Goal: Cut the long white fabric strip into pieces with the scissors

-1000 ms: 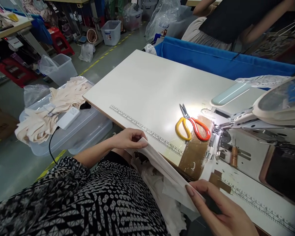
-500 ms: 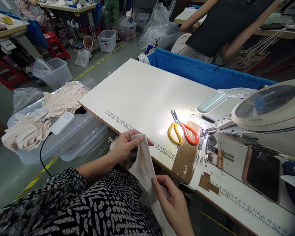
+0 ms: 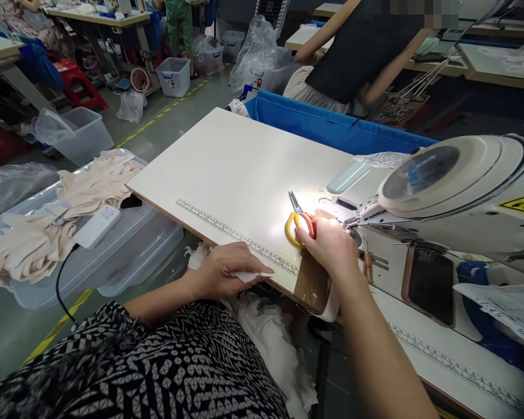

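Observation:
My left hand (image 3: 229, 269) is closed on a piece of white fabric (image 3: 247, 276) at the front edge of the table; a folded edge sticks out past the fingers. My right hand (image 3: 334, 241) reaches across to the scissors (image 3: 295, 224), its fingers closed over the red handle, with the thumb beside the yellow one. The blades lie on the white tabletop and point away from me. More white fabric (image 3: 268, 331) hangs in folds below the table edge, over my lap.
To the right stands a sewing machine (image 3: 436, 174) with its lamp lit, and a dark phone (image 3: 430, 282) lies by it. Cream fabric pieces (image 3: 30, 244) and a white power bank (image 3: 98, 226) rest on a plastic bin at left. Behind the table hangs a blue cloth trough (image 3: 314, 122); a person sits beyond.
My right hand has let go of the white fabric and moved up and forward to the scissors. My left hand keeps the fabric, now lower and bunched. The view has shifted right.

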A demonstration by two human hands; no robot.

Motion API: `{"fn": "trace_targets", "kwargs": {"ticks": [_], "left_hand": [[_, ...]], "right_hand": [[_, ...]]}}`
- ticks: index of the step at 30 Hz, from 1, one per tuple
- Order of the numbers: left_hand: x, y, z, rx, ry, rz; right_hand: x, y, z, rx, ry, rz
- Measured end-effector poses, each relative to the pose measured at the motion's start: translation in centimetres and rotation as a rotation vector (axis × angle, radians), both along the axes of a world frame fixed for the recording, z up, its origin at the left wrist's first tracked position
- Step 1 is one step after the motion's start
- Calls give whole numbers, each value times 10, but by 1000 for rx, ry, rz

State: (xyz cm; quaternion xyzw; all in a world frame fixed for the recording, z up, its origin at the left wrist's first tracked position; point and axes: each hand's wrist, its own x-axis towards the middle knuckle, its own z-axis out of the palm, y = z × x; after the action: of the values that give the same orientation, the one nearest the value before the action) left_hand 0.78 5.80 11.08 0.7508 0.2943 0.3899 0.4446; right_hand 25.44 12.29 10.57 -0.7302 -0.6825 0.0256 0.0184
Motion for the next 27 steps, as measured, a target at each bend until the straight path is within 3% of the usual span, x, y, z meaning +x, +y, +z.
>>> {"fn": "trace_targets", "kwargs": {"ticks": [4, 8, 9, 12, 15, 21, 27], "left_hand": [[-4, 1, -4, 47, -9, -30], [-12, 4, -6, -151, -82, -20], [-13, 5, -6, -230, -93, -21], [-15, 9, -8, -411, -93, -47], [-13, 11, -12, -449, -65, -88], [-7, 8, -18, -393, -65, -131], [-6, 5, -16, -402, -88, -155]], "right_hand": [[0, 3, 5, -131, 93, -28], [4, -42, 11, -189, 681, 121], [5, -57, 13, -195, 733, 170], [4, -94, 25, -150, 547, 277], [1, -113, 39, -100, 324, 359], [-4, -114, 58, -47, 170, 501], [-9, -112, 63, -42, 106, 562]]}}
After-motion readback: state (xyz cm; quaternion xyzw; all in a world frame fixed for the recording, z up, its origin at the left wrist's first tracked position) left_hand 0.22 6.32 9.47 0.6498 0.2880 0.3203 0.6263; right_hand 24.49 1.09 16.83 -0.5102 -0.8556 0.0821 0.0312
